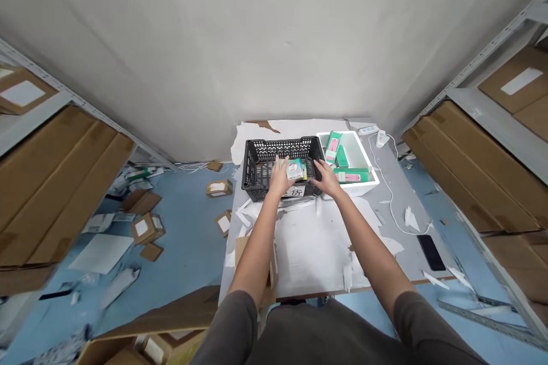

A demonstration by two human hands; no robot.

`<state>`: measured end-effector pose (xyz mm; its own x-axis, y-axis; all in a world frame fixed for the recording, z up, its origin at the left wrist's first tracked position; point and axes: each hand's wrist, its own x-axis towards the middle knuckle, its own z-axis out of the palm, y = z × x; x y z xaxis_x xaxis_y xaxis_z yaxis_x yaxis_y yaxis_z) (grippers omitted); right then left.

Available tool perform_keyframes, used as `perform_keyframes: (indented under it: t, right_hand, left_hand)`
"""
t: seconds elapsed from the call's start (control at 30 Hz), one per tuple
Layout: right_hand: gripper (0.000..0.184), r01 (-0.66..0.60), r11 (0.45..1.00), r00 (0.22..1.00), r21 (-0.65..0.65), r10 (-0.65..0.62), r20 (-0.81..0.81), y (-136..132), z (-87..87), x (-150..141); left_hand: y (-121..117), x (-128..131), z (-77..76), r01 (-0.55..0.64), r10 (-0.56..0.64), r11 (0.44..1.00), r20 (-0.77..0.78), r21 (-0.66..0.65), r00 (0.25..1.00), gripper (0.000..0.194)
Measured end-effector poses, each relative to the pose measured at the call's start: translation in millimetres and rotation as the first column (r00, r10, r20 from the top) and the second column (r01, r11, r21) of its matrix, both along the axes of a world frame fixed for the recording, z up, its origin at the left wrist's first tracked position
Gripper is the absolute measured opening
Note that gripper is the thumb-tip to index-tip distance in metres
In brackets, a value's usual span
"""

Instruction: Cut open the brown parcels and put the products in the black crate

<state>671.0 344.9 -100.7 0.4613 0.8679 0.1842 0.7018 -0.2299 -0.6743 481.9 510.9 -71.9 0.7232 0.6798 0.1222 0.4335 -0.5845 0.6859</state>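
A black plastic basket point(261, 194) with latticed walls stands on the table in front of me. My left hand point(280, 178) is inside its front part, with thumb and fingers at the left edge of a small box point(294, 169) with a white and teal printed face. The hand appears to grip this box, which is tilted. Partly behind it shows a yellow-green packet point(304, 170). My right hand point(327, 179) is by the basket's right end, fingers apart and bent over the rim, with nothing seen in them.
Right of the basket, a white foam box point(363, 155) holds several green-and-pink boxes point(351, 175). A phone point(431, 252), a white cable and a power strip point(368, 130) lie on the table's right side. Cartons point(148, 228) litter the floor at left; loaded shelves flank both sides.
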Motion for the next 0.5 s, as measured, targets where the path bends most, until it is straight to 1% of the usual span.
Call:
perform_keyframes:
  t: [0.07,0.13,0.23,0.3,0.37,0.4,0.5]
  right_hand:
    - [0.087,0.023,1.000,1.000,-0.012,-0.023,0.006,-19.9,-8.6,-7.3]
    - [0.082,0.040,0.999,0.999,-0.037,-0.039,0.004,-44.9,-16.2,-21.2]
    - [0.078,0.048,0.994,0.999,-0.102,-0.050,-0.013,-86.8,-29.3,-45.6]
    - [0.077,0.054,0.987,0.998,-0.150,-0.059,-0.033,-118.4,-43.2,-60.0]
    - [0.076,0.060,0.979,0.996,-0.197,-0.073,-0.060,-153.7,-64.0,-72.9]
    - [0.075,0.060,0.973,0.994,-0.223,-0.079,-0.077,-172.3,-77.2,-79.3]
    - [0.069,0.057,0.951,0.985,-0.305,-0.103,-0.138,-228.5,-125.5,-100.8]
  left_hand:
    - [-5.4,-9.6,-11.2,-0.011,0.011,1.000,-0.001,-0.004,1.000,0.101]
    - [-22.0,-20.0,-20.8,0.003,-0.003,1.000,-0.016,-0.020,1.000,0.093]
    - [-59.9,-35.6,-34.6,0.042,-0.044,0.998,-0.063,-0.046,0.997,0.087]
    - [-90.0,-47.2,-47.2,0.063,-0.071,0.996,-0.112,-0.069,0.991,0.085]
    - [-123.1,-61.2,-65.6,0.066,-0.084,0.993,-0.179,-0.100,0.980,0.084]
    - [-141.0,-69.4,-77.3,0.056,-0.082,0.992,-0.223,-0.117,0.972,0.084]
    - [-199.1,-99.5,-120.3,-0.018,-0.050,0.986,-0.397,-0.164,0.916,0.081]
